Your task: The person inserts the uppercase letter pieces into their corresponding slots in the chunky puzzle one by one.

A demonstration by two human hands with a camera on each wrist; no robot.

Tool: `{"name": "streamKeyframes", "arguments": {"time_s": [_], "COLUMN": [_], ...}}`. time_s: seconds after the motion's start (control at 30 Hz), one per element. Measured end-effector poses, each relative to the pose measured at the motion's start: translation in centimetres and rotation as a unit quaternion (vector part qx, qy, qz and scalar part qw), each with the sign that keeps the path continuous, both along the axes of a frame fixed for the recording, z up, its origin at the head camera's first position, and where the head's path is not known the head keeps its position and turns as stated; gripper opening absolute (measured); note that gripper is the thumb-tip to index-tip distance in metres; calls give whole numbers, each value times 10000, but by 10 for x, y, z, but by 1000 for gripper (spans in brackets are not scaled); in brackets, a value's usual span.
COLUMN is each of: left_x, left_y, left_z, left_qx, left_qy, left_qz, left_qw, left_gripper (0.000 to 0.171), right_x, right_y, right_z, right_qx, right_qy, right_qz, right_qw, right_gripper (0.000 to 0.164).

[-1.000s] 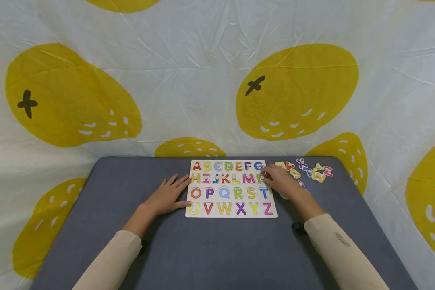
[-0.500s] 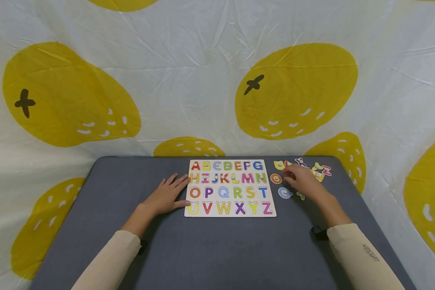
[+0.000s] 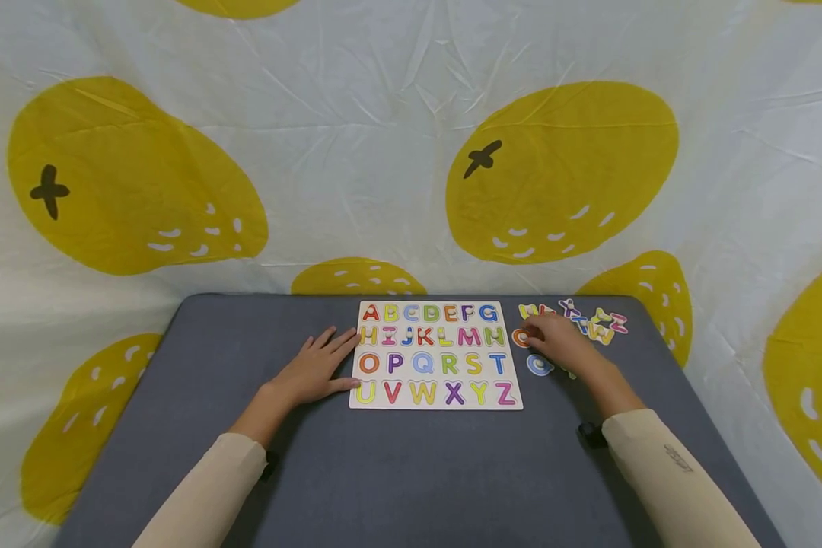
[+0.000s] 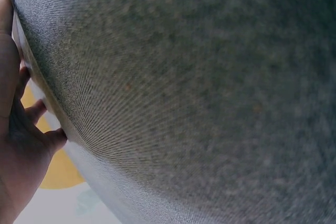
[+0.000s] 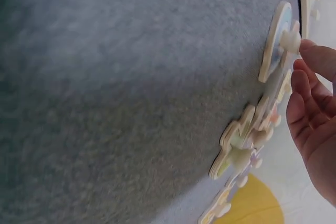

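A white alphabet puzzle board (image 3: 411,377) lies on the table, its printed letters A to Z in four rows; knobbed pieces sit in the upper two. Beside its left edge my left hand (image 3: 313,371) is spread flat, thumb and fingertips at the edge. To the right of the board, my right hand (image 3: 563,344) pinches at the orange letter O piece (image 3: 518,337), partly covering it. A blue letter Q piece (image 3: 539,365) lies just below this hand. In the right wrist view, the thumb and fingers (image 5: 317,59) appear beside the knob of the blue piece (image 5: 273,45).
Loose letter pieces, among them a yellow W (image 3: 600,332), a pink Z (image 3: 619,323) and a purple X (image 3: 569,307), lie at the back right of the grey table (image 3: 411,479). A white curtain (image 3: 356,152) with yellow fruit shapes hangs behind.
My right hand has left the N piece in the second row, moved right to the loose pieces, then slightly left onto the O. The left hand stays in place.
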State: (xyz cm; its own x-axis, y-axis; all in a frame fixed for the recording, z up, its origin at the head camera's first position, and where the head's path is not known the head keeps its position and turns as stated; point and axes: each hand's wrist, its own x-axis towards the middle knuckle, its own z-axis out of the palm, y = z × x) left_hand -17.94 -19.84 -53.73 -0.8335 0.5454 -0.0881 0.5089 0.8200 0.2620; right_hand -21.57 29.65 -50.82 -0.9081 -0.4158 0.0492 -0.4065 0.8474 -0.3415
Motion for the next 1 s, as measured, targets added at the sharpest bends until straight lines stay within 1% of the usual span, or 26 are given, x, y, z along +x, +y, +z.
{"name": "streamKeyframes", "arguments": {"time_s": [0.1, 0.27, 0.47, 0.57, 0.83, 1.0], "left_x": [-1, -2, -1, -1, 0, -1], "left_y": [0, 2, 1, 1, 1, 1], "left_z": [0, 1, 2, 2, 2, 2], "left_qx": [2, -1, -14, -31, -44, -65], "left_qy": [-34, -19, -71, -90, -66, -78], "left_qz": [-25, -75, -19, 1, 10, 19], "left_qw": [10000, 10000, 10000, 10000, 10000, 9999], "left_gripper": [92, 91, 92, 92, 93, 93], "right_x": [-1, 1, 4, 7, 16, 19], "right_y": [-5, -6, -7, -10, -37, -60], "right_z": [0, 3, 6, 9, 14, 19], "right_qx": [76, 52, 76, -17, -385, -343], "right_qy": [-10, 21, 143, 202, 88, 54], "right_qz": [75, 28, -50, -9, 167, 269], "right_qw": [9999, 10000, 9999, 9998, 9991, 9990], "right_gripper": [17, 14, 16, 15, 11, 11]}}
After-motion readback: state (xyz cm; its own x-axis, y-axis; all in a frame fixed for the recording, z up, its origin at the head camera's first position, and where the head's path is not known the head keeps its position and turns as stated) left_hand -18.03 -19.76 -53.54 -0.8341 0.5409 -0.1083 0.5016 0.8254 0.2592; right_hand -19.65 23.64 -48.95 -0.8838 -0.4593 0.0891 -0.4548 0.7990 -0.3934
